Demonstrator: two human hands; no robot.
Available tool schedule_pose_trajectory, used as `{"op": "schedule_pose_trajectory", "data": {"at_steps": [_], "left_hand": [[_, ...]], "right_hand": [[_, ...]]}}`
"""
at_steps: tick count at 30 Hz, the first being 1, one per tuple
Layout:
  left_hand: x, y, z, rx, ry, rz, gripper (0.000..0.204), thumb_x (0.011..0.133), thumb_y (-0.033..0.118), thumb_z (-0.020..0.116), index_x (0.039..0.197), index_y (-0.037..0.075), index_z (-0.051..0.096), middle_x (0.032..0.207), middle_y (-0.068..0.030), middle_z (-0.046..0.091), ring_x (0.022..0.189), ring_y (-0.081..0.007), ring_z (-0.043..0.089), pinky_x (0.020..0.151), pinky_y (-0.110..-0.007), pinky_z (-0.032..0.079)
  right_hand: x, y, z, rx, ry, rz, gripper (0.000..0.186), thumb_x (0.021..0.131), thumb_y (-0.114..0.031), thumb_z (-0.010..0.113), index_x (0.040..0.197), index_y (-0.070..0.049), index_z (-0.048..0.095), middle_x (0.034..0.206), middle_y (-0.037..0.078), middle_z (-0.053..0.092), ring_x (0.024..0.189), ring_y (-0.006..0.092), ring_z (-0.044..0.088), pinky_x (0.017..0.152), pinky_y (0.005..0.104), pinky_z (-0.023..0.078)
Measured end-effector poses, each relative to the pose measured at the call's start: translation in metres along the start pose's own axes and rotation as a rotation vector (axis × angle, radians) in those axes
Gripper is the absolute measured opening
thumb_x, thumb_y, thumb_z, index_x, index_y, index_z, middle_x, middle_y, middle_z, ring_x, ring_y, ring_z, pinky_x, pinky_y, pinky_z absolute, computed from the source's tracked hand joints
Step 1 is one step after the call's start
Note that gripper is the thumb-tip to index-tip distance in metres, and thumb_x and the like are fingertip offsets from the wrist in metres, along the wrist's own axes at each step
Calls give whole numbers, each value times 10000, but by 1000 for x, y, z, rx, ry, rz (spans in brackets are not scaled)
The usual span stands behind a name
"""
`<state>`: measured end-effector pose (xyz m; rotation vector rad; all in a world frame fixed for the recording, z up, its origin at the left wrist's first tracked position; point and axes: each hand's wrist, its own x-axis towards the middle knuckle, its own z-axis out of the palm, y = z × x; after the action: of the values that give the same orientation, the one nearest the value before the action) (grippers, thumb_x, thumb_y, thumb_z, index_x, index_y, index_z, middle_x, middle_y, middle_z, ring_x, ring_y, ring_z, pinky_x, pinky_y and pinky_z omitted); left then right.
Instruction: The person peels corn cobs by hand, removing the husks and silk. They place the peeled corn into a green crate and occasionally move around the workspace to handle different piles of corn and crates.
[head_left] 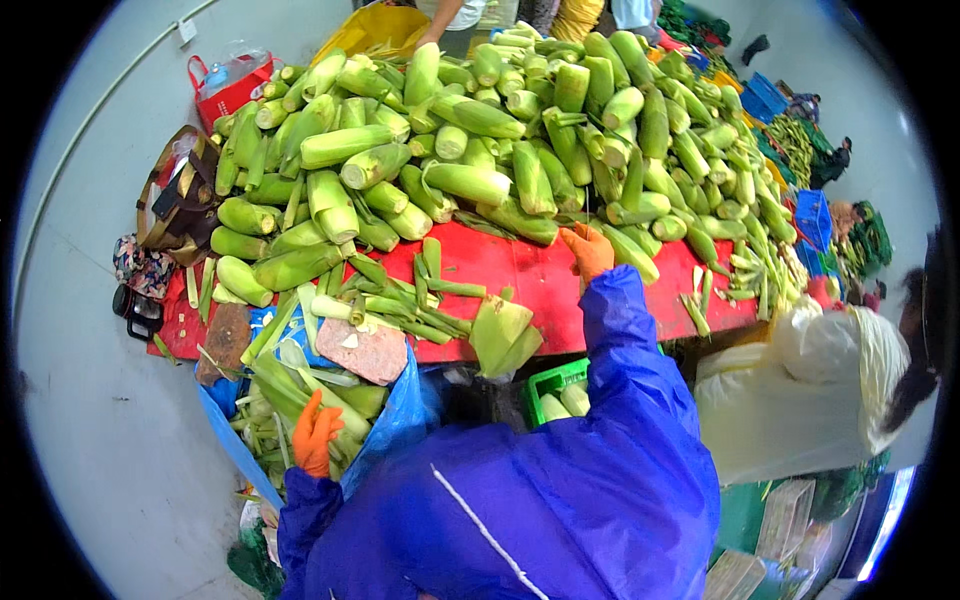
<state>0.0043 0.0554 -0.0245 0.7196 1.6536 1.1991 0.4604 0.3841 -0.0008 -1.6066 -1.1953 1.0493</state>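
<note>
My right hand (587,252), in an orange glove, is closed at the front of a big heap of unpeeled corn cobs (470,180). A thin upright sliver that looks like a narrow knife blade (588,203) rises from the fist. Lower left, my left hand (315,437), also gloved in orange, has its fingers apart over a blue plastic bag (400,405) of green husks and stalk ends (275,405). Its fingertips are beside long husk leaves; whether they touch them I cannot tell. Loose husk pieces (500,335) lie along the front edge of the red tabletop (560,320).
A stone-like block (362,352) and a brown brick (224,343) weigh down the bag's rim. Below the table edge, a green crate (555,380) holds trimmed cobs. A person in a white apron (800,390) is close on my right. Bags (180,195) stand at the left end.
</note>
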Motion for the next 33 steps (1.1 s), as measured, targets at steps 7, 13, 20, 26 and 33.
{"op": "schedule_pose_trajectory", "data": {"at_steps": [7,13,20,26,33], "left_hand": [[-35,-18,-2,-61,194,-83,502,950,230,552,1402,53,423,1018,-87,635,744,-94,580,652,-210,454],[-26,-12,4,-9,151,-75,502,950,288,547,1399,89,440,1041,-76,645,778,-94,593,674,-226,459],[8,10,28,95,8,-21,501,946,260,530,1397,63,435,1051,-86,648,816,-122,592,715,-241,450],[31,42,51,94,-62,274,599,859,123,670,1390,2,419,1113,-119,608,1033,-195,580,924,-317,450],[13,122,80,356,-481,743,1154,654,313,826,1510,54,97,1462,-188,343,1372,-300,321,1113,-374,266]], "right_hand": [[95,55,29,-565,-296,-126,645,723,-300,758,1254,-11,532,1096,207,651,1068,352,601,945,380,446],[86,76,37,-488,-304,-190,601,714,-278,791,1215,-28,574,1108,195,654,1022,326,628,886,389,482],[33,50,63,-341,-124,-121,433,692,-369,789,963,-46,694,669,67,646,544,167,580,537,332,471],[-79,-82,59,-327,-197,-273,513,635,-372,786,1006,-31,688,830,138,704,793,262,681,723,362,518],[-188,-137,130,-170,-926,-440,581,654,-361,798,1118,-36,665,898,127,672,769,197,639,706,316,497]]}}
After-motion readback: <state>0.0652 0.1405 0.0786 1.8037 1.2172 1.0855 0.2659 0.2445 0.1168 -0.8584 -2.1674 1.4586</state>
